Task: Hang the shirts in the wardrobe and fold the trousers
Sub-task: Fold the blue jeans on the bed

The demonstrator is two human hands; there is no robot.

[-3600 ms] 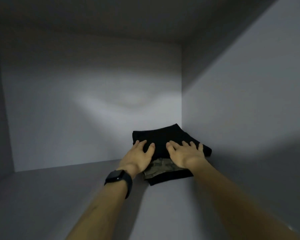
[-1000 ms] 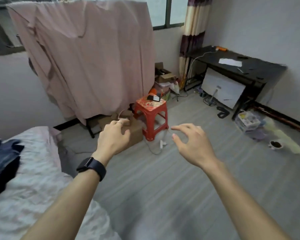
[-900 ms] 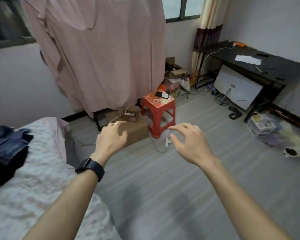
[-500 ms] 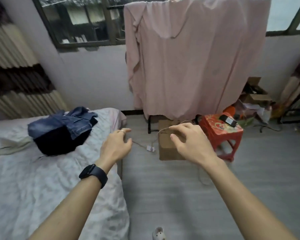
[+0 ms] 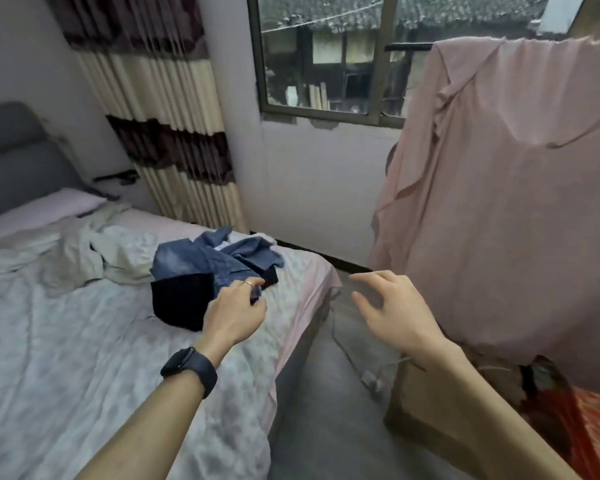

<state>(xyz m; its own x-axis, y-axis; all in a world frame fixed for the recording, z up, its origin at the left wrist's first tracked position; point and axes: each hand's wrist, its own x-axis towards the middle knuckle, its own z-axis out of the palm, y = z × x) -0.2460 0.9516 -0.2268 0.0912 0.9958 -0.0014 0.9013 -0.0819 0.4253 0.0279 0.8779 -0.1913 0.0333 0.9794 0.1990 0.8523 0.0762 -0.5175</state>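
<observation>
A heap of clothes lies on the bed (image 5: 66, 358): crumpled blue denim (image 5: 201, 258) on top of a black garment (image 5: 181, 299). My left hand (image 5: 234, 313), with a ring and a dark wristwatch, hovers just in front of the heap with loosely curled fingers and holds nothing. My right hand (image 5: 392, 310) is raised over the gap beside the bed, fingers spread and relaxed, empty. A large pink cloth (image 5: 513, 209) hangs over a rail to the right.
A pale crumpled sheet (image 5: 97, 251) lies behind the heap. A cardboard box (image 5: 420, 403) and a red stool (image 5: 589, 424) stand on the grey floor (image 5: 326, 427) at right, with a cable and plug strip (image 5: 369, 379). Striped curtain (image 5: 167, 133) and window (image 5: 329, 53) are behind.
My view has swung left from the room to the bed. The clothes heap is now near and central, and both empty hands have come close to it.
</observation>
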